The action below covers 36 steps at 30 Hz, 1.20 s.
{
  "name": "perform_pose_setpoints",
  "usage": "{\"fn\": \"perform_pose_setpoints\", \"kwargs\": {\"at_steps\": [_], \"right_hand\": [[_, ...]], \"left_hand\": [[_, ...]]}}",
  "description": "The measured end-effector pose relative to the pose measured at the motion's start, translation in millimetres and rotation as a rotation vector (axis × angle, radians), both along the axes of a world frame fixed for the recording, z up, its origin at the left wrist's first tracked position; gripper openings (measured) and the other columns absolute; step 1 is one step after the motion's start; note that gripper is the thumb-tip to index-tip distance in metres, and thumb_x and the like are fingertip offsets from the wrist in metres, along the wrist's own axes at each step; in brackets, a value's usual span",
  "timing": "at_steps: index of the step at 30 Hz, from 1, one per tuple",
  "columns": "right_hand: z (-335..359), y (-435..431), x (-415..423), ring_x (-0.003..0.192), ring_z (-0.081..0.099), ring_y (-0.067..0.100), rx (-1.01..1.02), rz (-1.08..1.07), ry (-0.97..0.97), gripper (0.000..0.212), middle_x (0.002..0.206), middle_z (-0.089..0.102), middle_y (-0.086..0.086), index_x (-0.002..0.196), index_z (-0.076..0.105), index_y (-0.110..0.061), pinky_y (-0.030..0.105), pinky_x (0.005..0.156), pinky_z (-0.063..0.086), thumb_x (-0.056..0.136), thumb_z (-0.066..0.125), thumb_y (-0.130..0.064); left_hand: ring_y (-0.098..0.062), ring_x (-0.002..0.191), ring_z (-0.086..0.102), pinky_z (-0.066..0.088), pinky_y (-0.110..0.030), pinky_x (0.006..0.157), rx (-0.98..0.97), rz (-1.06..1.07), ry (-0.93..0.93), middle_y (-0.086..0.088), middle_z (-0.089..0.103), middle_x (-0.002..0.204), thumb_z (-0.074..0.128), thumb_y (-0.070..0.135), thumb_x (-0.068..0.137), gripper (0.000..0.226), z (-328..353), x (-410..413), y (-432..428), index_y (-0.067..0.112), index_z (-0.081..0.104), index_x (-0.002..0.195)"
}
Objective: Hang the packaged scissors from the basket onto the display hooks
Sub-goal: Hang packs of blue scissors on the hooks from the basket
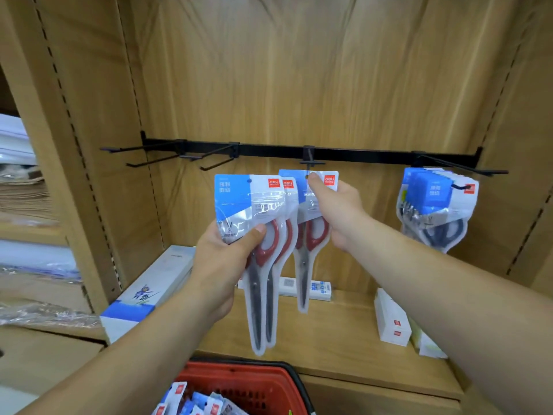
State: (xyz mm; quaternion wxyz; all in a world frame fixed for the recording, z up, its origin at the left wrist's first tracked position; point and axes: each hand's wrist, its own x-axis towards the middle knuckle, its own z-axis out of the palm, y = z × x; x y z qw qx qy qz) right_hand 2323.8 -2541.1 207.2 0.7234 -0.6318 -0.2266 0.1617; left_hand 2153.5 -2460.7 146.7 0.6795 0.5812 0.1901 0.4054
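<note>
Hanging step, about midway by the look of it. One pack of red-handled scissors (303,265) is pinched at its top card by the right grip (335,211), with the thumb pressed right beside the hang hole. The middle hook (309,163) of the black rail (359,154) sits just above that thumb. Whether the hook tip is through the hole can't be made out, since it's small and half covered.

Two more packs (260,295), stacked together, are held around the handles by the left grip (227,256), just left of the right grip and a bit lower, blades pointing down. Spare packs (194,402) can be seen in the red basket (254,381), well below both grips. Off to the right of the right grip, a bunch of black-handled packs (434,211) is already hung on the end hook. The hooks (215,161) up and left of the left grip are bare.

Next move, as judged: the hole gets lined up with the hook tip, the pack is slid back toward the rail, then it's released. The card probably needs to be kept level, or the hole could be missed and the thin plastic buckled. After that, one of the left grip's packs would likely be passed across.
</note>
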Motion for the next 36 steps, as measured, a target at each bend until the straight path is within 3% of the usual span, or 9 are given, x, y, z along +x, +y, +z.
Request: {"fn": "perform_pose_setpoints", "kwargs": {"at_steps": [5,10,13,16,21,25,28,32,36], "right_hand": [[-1,7,2,0.074,0.078,0.017,0.048,-0.052,-0.016,0.016,0.087,0.082,0.0,0.09,0.071,-0.023,0.032,0.072,0.062,0.102,0.068,-0.034],[-7,8,5,0.081,0.079,0.02,0.068,-0.085,-0.013,0.014,0.091,0.081,0.003,0.093,0.069,-0.021,0.036,0.078,0.063,0.103,0.067,-0.032],[-6,12,10,0.089,0.079,0.025,0.011,-0.067,0.018,0.012,0.098,0.08,0.005,0.099,0.068,-0.022,0.04,0.084,0.063,0.103,0.067,-0.033],[-5,17,19,0.088,0.077,0.02,-0.061,-0.078,0.009,0.019,0.101,0.079,0.001,0.113,0.07,-0.023,0.033,0.078,0.061,0.102,0.068,-0.038],[-1,18,30,0.091,0.078,0.023,-0.113,-0.113,-0.016,0.022,0.098,0.08,0.005,0.104,0.069,-0.018,0.039,0.085,0.062,0.098,0.073,-0.038],[-8,1,25,0.086,0.067,0.008,-0.12,-0.242,-0.143,0.03,0.114,0.067,0.003,0.109,0.057,-0.019,0.023,0.065,0.049,0.097,0.072,-0.041],[-14,-24,3,0.067,0.067,0.004,-0.057,-0.116,-0.131,0.026,0.094,0.074,-0.001,0.107,0.065,-0.015,0.014,0.059,0.053,0.101,0.068,-0.04],[-16,-48,-17,0.099,0.079,0.022,-0.044,0.268,0.054,0.03,0.107,0.082,0.005,0.118,0.074,-0.014,0.044,0.094,0.061,0.106,0.06,-0.038],[-18,-60,-11,0.103,0.078,0.03,-0.01,0.257,0.072,0.021,0.108,0.081,0.009,0.119,0.075,-0.009,0.052,0.101,0.059,0.106,0.062,-0.019]], "left_hand": [[-0.022,0.106,0.077,0.059,-0.052,0.099,-0.001,-0.006,-0.009,-0.001,0.079,0.114,0.078,0.021,0.093,0.036,-5,-2,5,0.019,0.065,0.127],[-0.022,0.107,0.077,0.06,-0.051,0.098,0.0,-0.023,-0.005,-0.001,0.079,0.115,0.077,0.019,0.094,0.036,-8,0,8,0.018,0.065,0.128],[-0.023,0.107,0.077,0.06,-0.052,0.098,-0.002,-0.033,-0.005,-0.002,0.079,0.115,0.076,0.018,0.095,0.035,-7,4,8,0.019,0.065,0.128],[-0.024,0.107,0.077,0.059,-0.053,0.099,-0.012,-0.041,-0.005,-0.002,0.079,0.115,0.076,0.018,0.095,0.035,-6,4,8,0.017,0.064,0.128],[-0.023,0.107,0.076,0.06,-0.05,0.099,0.013,-0.053,0.005,-0.002,0.079,0.116,0.075,0.017,0.095,0.034,-6,1,6,0.016,0.065,0.128],[-0.023,0.109,0.076,0.06,-0.043,0.094,0.023,-0.062,-0.001,-0.002,0.079,0.116,0.075,0.017,0.096,0.032,-5,4,6,0.017,0.066,0.127],[-0.024,0.111,0.075,0.059,-0.042,0.093,0.008,-0.093,-0.014,-0.003,0.078,0.118,0.075,0.016,0.095,0.034,-3,12,2,0.016,0.066,0.128],[-0.027,0.114,0.074,0.058,-0.044,0.096,0.012,-0.155,-0.034,-0.006,0.077,0.123,0.073,0.017,0.097,0.038,-3,28,-10,0.015,0.064,0.133],[-0.026,0.116,0.073,0.058,-0.041,0.096,0.06,-0.226,-0.007,-0.005,0.076,0.125,0.069,0.017,0.1,0.034,-3,38,-23,0.016,0.065,0.134]]}}
